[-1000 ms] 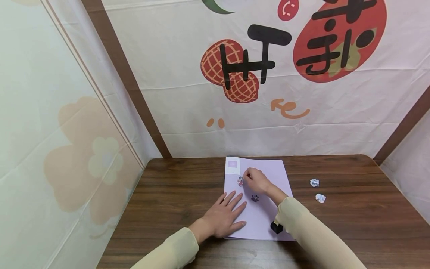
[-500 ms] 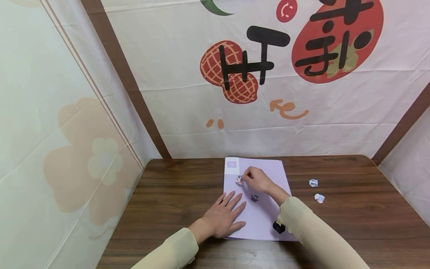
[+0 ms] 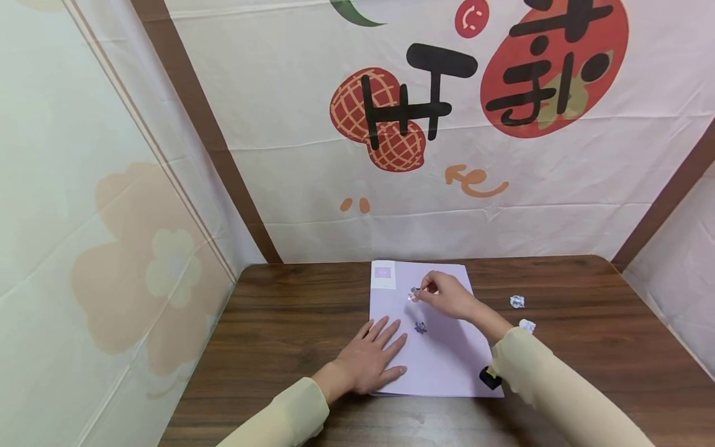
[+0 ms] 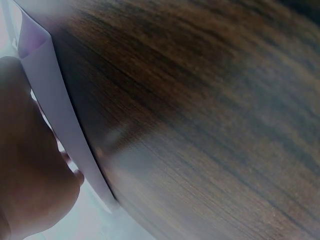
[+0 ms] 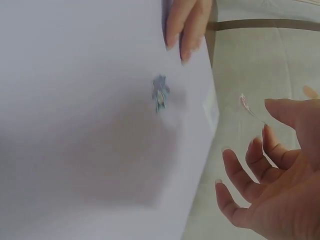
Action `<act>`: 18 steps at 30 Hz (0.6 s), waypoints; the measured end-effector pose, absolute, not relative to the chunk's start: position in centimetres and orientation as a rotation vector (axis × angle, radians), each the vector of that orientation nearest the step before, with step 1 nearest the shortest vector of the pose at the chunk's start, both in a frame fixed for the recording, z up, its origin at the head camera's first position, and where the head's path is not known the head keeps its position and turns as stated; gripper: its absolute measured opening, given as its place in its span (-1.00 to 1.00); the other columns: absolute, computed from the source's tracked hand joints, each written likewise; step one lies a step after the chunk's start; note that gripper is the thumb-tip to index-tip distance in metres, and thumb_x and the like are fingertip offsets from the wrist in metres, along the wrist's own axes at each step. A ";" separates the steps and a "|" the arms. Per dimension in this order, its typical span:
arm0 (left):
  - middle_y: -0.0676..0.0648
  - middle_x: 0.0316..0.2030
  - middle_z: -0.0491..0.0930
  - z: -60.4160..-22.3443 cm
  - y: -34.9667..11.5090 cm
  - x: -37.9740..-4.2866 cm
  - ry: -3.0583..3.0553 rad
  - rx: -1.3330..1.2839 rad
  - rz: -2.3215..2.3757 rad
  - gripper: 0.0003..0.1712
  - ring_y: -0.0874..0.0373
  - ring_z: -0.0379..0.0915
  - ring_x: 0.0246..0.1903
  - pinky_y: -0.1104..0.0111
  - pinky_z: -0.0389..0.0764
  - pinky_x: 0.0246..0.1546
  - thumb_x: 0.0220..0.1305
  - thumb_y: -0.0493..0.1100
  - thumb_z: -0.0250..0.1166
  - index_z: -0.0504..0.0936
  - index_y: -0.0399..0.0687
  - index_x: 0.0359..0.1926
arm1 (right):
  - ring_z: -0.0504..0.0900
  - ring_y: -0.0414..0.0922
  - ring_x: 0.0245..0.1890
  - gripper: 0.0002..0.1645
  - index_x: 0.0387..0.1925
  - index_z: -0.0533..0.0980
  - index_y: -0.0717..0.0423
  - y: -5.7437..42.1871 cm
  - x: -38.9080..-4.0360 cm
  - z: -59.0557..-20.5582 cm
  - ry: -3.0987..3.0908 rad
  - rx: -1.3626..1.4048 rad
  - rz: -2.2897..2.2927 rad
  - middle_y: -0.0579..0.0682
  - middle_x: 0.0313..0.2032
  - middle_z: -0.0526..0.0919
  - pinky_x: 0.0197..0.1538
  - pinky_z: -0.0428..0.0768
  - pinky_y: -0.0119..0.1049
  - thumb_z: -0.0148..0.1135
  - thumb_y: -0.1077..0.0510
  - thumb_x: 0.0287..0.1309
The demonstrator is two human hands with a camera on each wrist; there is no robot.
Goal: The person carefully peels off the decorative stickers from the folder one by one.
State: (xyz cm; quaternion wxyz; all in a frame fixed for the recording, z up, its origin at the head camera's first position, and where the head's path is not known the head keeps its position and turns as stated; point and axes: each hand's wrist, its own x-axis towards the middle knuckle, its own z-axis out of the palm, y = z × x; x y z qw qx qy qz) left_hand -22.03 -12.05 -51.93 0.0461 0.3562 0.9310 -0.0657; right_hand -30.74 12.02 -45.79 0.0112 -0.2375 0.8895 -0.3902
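Note:
A lilac folder or notebook with a white label at its upper left lies on the wooden table. My left hand rests on its left side, fingers straight and spread. Above the folder's upper half, my right hand pinches a small sticker by its edge between thumb and index finger. In the right wrist view that sticker stands out thin and curved, off the surface. Another small cartoon sticker lies on the folder near the middle. The left wrist view shows the folder's edge beside the left hand.
Two crumpled whitish scraps, one farther back and one nearer, lie on the table to the right. A black strapped device is at the right wrist. Behind the table hangs a printed cloth.
My right hand has moved right and slightly up over the folder, carrying the sticker away from the spot below the label. The left hand stays in place.

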 end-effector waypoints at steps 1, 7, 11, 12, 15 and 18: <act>-0.05 0.64 -0.11 -51.9 -12.0 -22.0 2.836 1.081 -0.194 -0.18 -0.08 -0.28 0.61 -0.05 -0.12 0.56 0.56 0.42 -0.33 0.07 0.17 0.64 | 0.54 -0.15 -0.29 -0.89 -0.31 0.54 0.16 12.6 -30.6 -45.6 2.776 -0.764 -1.225 -0.04 -0.35 0.62 -0.23 0.51 -0.29 0.29 0.21 0.34; -0.06 0.64 -0.14 -51.9 -11.9 -22.2 2.821 1.080 -0.164 -0.18 -0.09 -0.31 0.61 -0.05 -0.15 0.56 0.56 0.42 -0.34 0.05 0.16 0.64 | 0.60 -0.17 -0.27 -0.88 -0.31 0.52 0.12 16.7 -29.4 -44.6 2.791 -0.769 -1.236 -0.09 -0.35 0.69 -0.24 0.54 -0.35 0.31 0.21 0.33; -0.06 0.64 -0.15 -52.1 -11.9 -22.4 2.826 1.084 -0.144 -0.17 -0.10 -0.32 0.61 -0.05 -0.16 0.56 0.55 0.43 -0.37 0.04 0.16 0.64 | 0.59 -0.14 -0.29 -0.85 -0.28 0.49 0.11 19.3 -28.4 -43.7 2.749 -0.670 -1.244 -0.09 -0.32 0.74 -0.29 0.52 -0.35 0.30 0.16 0.37; -0.06 0.64 -0.15 -52.2 -11.9 -22.5 2.826 1.083 -0.138 -0.16 -0.09 -0.32 0.61 -0.05 -0.16 0.56 0.55 0.43 -0.38 0.03 0.16 0.64 | 0.59 -0.12 -0.29 -0.84 -0.28 0.48 0.11 19.9 -28.1 -43.5 2.744 -0.651 -1.246 -0.08 -0.32 0.74 -0.31 0.52 -0.35 0.30 0.15 0.38; -0.06 0.65 -0.16 -52.4 -12.0 -22.6 2.828 1.080 -0.125 -0.16 -0.08 -0.34 0.62 -0.05 -0.17 0.56 0.54 0.44 -0.40 0.03 0.17 0.64 | 0.59 -0.08 -0.28 -0.84 -0.27 0.48 0.11 21.6 -27.3 -43.2 2.755 -0.635 -1.229 -0.04 -0.31 0.72 -0.31 0.54 -0.35 0.30 0.16 0.38; -0.06 0.65 -0.16 -52.4 -12.0 -22.7 2.825 1.086 -0.110 -0.16 -0.09 -0.34 0.62 -0.06 -0.17 0.56 0.54 0.43 -0.39 0.03 0.16 0.64 | 0.55 -0.07 -0.28 -0.85 -0.27 0.49 0.09 23.1 -26.4 -43.0 2.809 -0.633 -1.192 -0.04 -0.34 0.64 -0.31 0.53 -0.35 0.32 0.17 0.36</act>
